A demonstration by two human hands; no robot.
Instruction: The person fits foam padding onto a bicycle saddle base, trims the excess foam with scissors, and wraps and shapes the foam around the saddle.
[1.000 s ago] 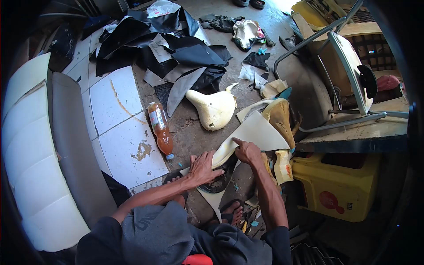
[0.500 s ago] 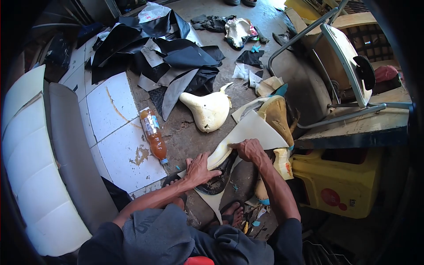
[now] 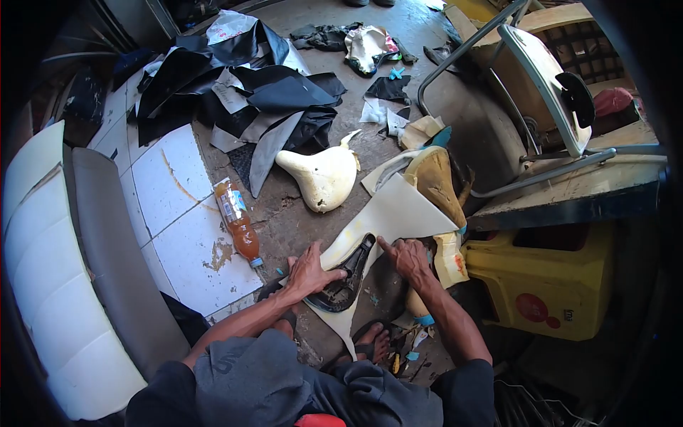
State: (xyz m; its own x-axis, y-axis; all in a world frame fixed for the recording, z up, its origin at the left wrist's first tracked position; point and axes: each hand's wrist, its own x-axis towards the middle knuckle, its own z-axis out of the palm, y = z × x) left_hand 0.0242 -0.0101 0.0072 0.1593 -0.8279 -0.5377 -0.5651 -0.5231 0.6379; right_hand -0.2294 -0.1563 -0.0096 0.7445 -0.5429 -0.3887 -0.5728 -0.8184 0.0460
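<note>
A black plastic bicycle saddle base (image 3: 346,281) lies underside up on an off-white foam-like sheet (image 3: 398,210), its narrow nose pointing away from me. My left hand (image 3: 311,272) grips the saddle's left side, with the thumb on the black base and the fingers over the sheet. At the right of the nose, my right hand (image 3: 407,257) is closed, its index fingertip at the sheet's edge; the other fingers curl under and are partly hidden. Beyond them a cream foam saddle pad (image 3: 324,174) rests on the floor.
An orange drink bottle (image 3: 238,222) lies on white tiles (image 3: 181,235). Black material scraps (image 3: 284,92) are heaped at the back. A metal-framed chair (image 3: 484,135) and a yellow crate (image 3: 548,285) stand at right. A long padded seat (image 3: 117,249) borders the left.
My right hand has shifted slightly right and down from the saddle's nose, so the black tip now shows. The left hand keeps its hold. The whole view has shifted a little.
</note>
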